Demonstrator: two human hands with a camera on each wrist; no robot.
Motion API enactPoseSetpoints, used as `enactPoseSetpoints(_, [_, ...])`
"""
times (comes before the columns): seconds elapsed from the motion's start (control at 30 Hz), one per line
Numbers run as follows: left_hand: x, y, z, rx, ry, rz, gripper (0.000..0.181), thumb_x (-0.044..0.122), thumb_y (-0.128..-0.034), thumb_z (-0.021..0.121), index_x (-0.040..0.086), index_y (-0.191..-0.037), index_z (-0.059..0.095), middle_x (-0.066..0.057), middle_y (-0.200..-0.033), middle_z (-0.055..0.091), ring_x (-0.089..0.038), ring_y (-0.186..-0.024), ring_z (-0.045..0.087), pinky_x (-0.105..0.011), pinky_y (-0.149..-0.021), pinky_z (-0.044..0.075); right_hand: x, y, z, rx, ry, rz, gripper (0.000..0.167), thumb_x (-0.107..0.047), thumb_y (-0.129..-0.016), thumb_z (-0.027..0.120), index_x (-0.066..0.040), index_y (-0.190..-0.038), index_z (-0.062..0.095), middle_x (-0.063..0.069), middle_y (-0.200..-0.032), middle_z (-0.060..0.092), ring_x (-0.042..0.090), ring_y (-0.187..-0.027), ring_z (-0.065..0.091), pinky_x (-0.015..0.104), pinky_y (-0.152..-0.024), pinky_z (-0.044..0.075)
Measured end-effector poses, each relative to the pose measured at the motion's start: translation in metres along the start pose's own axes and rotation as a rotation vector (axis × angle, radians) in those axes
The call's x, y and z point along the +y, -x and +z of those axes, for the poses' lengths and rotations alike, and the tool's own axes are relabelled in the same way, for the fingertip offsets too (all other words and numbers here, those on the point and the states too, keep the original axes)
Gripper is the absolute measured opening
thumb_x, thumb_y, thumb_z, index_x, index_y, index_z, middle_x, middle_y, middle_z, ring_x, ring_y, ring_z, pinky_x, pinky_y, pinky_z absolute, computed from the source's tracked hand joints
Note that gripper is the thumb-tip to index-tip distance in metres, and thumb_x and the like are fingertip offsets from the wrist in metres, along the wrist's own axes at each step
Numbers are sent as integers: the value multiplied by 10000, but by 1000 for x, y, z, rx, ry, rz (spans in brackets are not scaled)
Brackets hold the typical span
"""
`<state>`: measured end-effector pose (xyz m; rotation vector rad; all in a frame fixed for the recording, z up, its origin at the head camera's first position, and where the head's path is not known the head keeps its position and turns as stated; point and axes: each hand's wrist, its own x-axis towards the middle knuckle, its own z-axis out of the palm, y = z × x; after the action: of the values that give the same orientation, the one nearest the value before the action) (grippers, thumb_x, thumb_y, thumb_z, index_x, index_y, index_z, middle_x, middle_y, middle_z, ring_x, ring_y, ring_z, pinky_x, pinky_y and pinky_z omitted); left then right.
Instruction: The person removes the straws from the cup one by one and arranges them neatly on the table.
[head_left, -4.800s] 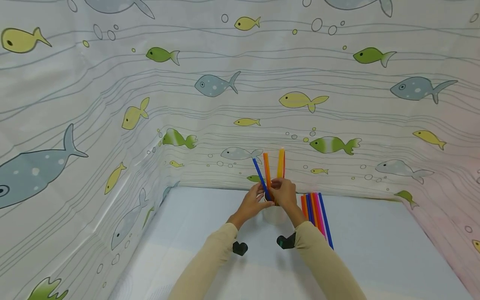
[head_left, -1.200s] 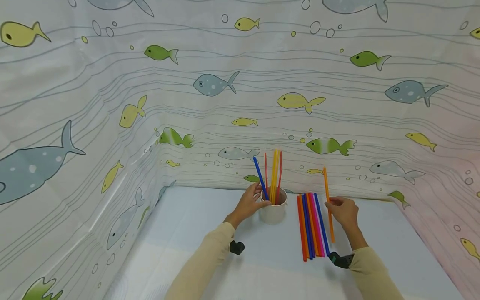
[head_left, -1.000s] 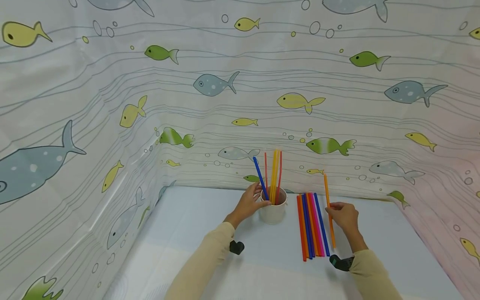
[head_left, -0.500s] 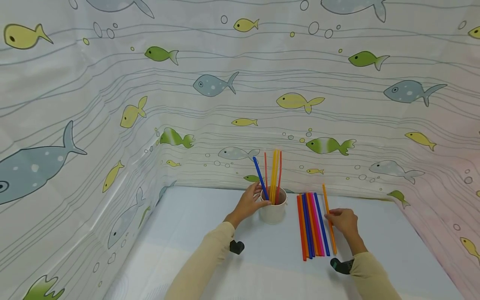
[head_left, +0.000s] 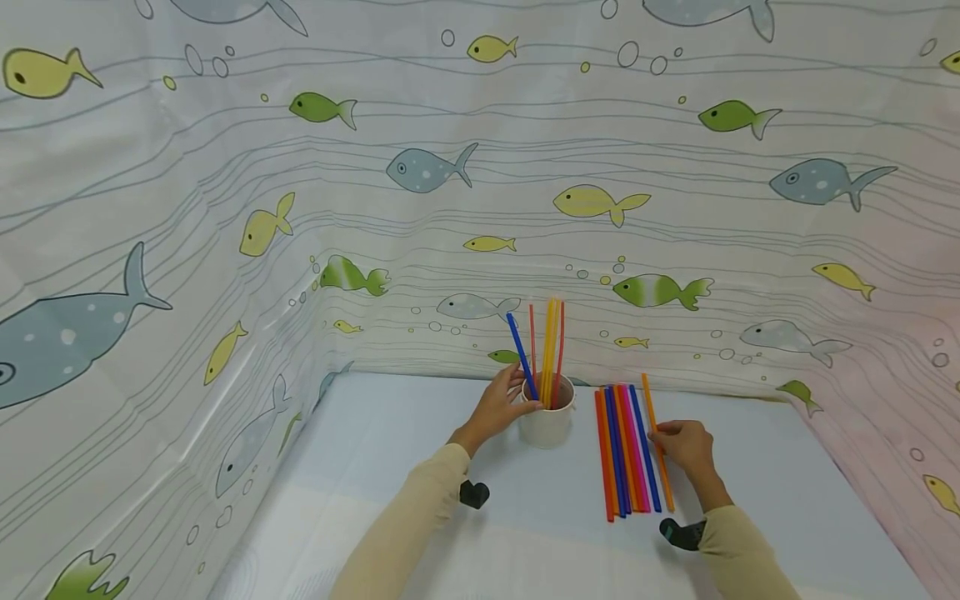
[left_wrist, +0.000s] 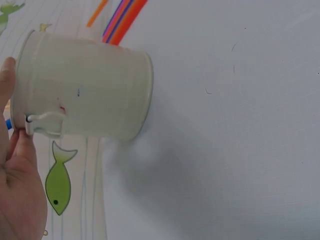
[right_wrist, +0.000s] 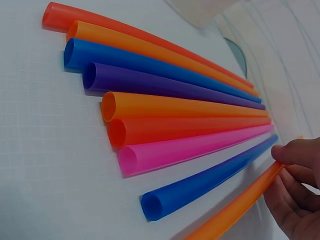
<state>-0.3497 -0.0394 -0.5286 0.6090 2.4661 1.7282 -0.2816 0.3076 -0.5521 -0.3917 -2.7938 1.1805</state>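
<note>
Pinching an orange straw just beside the straw row, the right hand has thumb and fingers closed; the left hand grips the white cup, its small marks illegible.

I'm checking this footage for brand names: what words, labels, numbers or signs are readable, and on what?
No readable text anywhere.
Cup: small red and blue marks, no letters I can make out.
Straws: no print visible.
Backdrop: fish, bubbles and lines, no writing.
Black wrist devices: any markings too small to read.
</note>
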Motion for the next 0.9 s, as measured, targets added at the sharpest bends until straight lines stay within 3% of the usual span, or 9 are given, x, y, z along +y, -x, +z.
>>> enactPoseSetpoints(0.6, [2,1,1,7,-13,9,939,289,-811,797,91,-1535,233,-101,-1418,457,-225,-1323,451,-295,-1041,418,4,1,5,-10,13,18,332,-180,-884,709,116,-1033,686,250,-951,690,281,-770,636,335,-617,564])
enactPoseSetpoints(0.9, [4,2,0,4,6,3,940,294,-804,796,89,-1533,239,-98,-1414,459,-216,-1319,454,-302,-1046,416,7,1,10,6,-40,-3,304,-154,-862,715,126,-975,692,165,-776,699,183,-631,639,293,-538,559])
